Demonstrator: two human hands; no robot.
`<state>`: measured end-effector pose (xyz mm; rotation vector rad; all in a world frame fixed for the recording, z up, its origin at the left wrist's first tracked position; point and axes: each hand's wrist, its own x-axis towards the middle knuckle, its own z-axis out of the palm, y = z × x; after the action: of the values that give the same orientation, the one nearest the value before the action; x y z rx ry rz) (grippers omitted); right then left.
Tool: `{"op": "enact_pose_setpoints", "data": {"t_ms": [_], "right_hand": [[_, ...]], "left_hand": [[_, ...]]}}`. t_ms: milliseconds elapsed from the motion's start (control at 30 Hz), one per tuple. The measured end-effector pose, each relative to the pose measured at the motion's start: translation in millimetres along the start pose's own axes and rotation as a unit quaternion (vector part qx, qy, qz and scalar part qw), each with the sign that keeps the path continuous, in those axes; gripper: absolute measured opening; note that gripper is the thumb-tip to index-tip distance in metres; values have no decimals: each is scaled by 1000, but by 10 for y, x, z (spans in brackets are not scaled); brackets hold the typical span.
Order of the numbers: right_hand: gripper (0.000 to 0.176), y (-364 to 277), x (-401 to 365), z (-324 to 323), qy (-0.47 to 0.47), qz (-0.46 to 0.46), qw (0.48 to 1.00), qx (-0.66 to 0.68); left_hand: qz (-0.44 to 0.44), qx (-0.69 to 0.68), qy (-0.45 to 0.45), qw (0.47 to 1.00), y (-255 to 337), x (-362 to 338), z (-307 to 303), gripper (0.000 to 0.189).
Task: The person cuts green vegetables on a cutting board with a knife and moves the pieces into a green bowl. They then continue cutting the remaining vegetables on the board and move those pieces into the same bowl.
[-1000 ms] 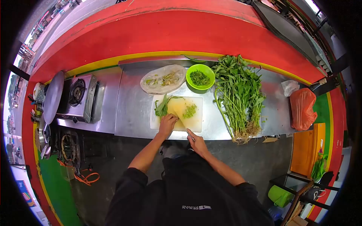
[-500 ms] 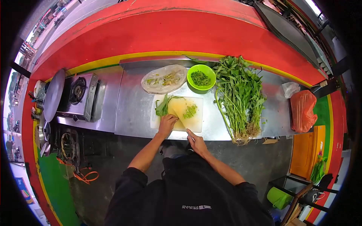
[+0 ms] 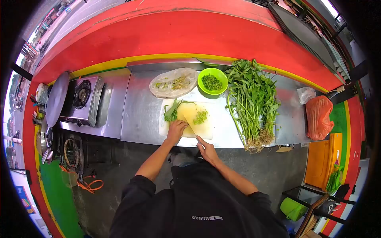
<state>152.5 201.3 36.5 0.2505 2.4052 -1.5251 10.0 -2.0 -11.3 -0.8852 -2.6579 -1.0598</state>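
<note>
My right hand (image 3: 206, 149) is closed around the handle of a knife (image 3: 190, 126), whose blade slants up and left over a white cutting board (image 3: 166, 129). Beside the blade, my left hand (image 3: 177, 131) has its fingers curled on a bunch of leafy greens (image 3: 171, 112); the stems under the fingers are mostly hidden. A small heap of chopped greens (image 3: 201, 116) lies on the board to the right of the blade. Behind the board stands a lime-green bowl (image 3: 214, 93) holding finely cut greens. Left of it sits a clear plastic bag (image 3: 162, 92) with stem scraps.
A large pile of long-stemmed greens (image 3: 254, 99) with roots covers the counter to the right. Further right sits a red plastic bag (image 3: 318, 117). At the left are a gas stove (image 3: 82, 97) and a big round lid or pan (image 3: 57, 100). A red wall (image 3: 178, 35) borders the back.
The knife blade has shifted slightly beside my left fingers, its angle a little different. Both hands stay in nearly the same place, and the chopped heap looks much the same.
</note>
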Motion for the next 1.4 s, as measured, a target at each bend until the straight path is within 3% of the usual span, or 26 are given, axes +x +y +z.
{"op": "enact_pose_setpoints", "data": {"t_ms": [33, 267, 367, 833, 967, 1233, 1300, 1400], "right_hand": [[47, -20, 11, -10, -19, 37, 999, -6], [48, -89, 80, 33, -9, 34, 999, -12], [49, -28, 23, 52, 38, -38, 999, 4], [47, -76, 93, 75, -4, 31, 999, -10], [48, -25, 26, 84, 41, -51, 998, 23], [48, -6, 46, 78, 6, -10, 999, -39], [48, 14, 87, 118, 38, -66, 997, -21], [49, -94, 117, 86, -3, 8, 1000, -22]], "left_hand": [[6, -2, -1, 1000, -2, 5, -3, 11], [-9, -21, 13, 1000, 41, -9, -28, 9], [-6, -14, 16, 1000, 36, -11, -17, 9], [-20, -35, 0, 999, 47, -40, -25, 11], [-12, -51, 12, 999, -54, -76, 38, 11], [-4, -54, 7, 998, 18, -31, -41, 10], [-10, -37, -2, 999, 39, -25, -65, 9], [-8, -27, 6, 1000, 59, -20, -63, 9]]}}
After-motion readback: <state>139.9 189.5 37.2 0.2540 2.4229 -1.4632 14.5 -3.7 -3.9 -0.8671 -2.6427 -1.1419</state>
